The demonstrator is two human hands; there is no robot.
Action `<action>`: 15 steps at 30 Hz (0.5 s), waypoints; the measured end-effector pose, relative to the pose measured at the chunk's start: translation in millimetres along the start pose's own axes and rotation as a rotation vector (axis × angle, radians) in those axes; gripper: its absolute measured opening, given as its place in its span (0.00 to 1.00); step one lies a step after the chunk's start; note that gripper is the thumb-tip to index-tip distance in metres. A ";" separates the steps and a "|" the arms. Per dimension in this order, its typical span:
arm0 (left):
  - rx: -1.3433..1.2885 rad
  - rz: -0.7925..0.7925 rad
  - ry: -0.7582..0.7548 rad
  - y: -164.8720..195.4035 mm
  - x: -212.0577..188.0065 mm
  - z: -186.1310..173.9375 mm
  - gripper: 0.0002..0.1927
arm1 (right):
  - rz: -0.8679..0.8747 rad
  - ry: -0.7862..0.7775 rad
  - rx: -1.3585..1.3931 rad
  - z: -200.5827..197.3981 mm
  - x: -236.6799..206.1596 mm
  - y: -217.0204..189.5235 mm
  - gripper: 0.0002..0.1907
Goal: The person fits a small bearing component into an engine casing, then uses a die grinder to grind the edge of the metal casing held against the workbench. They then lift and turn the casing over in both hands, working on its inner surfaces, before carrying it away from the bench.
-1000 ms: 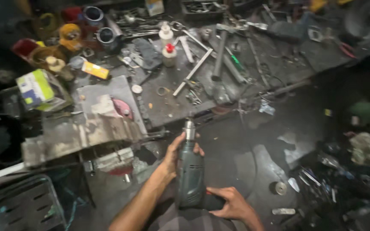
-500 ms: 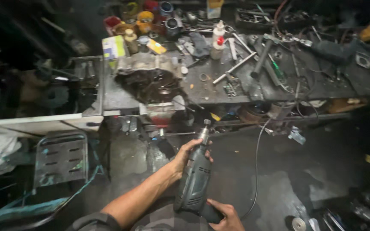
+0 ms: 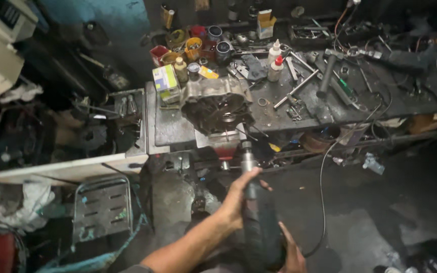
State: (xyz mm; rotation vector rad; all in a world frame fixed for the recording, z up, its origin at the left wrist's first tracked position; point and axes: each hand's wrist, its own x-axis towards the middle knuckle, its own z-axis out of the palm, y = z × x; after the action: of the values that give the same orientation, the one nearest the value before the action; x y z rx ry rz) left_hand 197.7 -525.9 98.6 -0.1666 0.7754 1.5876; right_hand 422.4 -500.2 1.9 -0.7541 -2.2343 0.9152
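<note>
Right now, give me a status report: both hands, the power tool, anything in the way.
Left hand gripping power tool near its nose. Right hand on its rear. Tool points toward engine casing on workbench, apart from it. Black cord loops right of the tool.

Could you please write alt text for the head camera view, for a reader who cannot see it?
Seen from above, a left hand and a right hand grip a dark corded power tool, its metal tip toward a cluttered workbench. An engine casing sits at the bench edge among wrenches, small glue bottles and cans.
</note>
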 end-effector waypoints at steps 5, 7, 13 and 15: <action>0.156 0.128 -0.166 47.6 -6.4 3.8 0.36 | -0.047 0.231 0.020 42.5 16.7 -14.4 0.35; 0.208 0.062 -0.199 74.3 -5.8 -2.9 0.39 | -0.042 0.260 0.021 52.1 31.0 -31.6 0.35; 0.292 -0.030 -0.428 160.2 19.8 -25.9 0.41 | 0.082 0.171 0.170 78.5 99.7 -88.8 0.42; 0.290 -0.099 -0.405 180.9 31.7 -34.2 0.40 | 0.146 0.142 0.169 85.7 119.5 -103.2 0.48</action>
State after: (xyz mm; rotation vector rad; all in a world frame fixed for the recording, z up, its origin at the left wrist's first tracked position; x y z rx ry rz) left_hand 13.0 -514.0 124.2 0.3148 0.6565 1.3384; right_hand 255.6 -515.3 67.1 -0.8839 -1.9715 1.0703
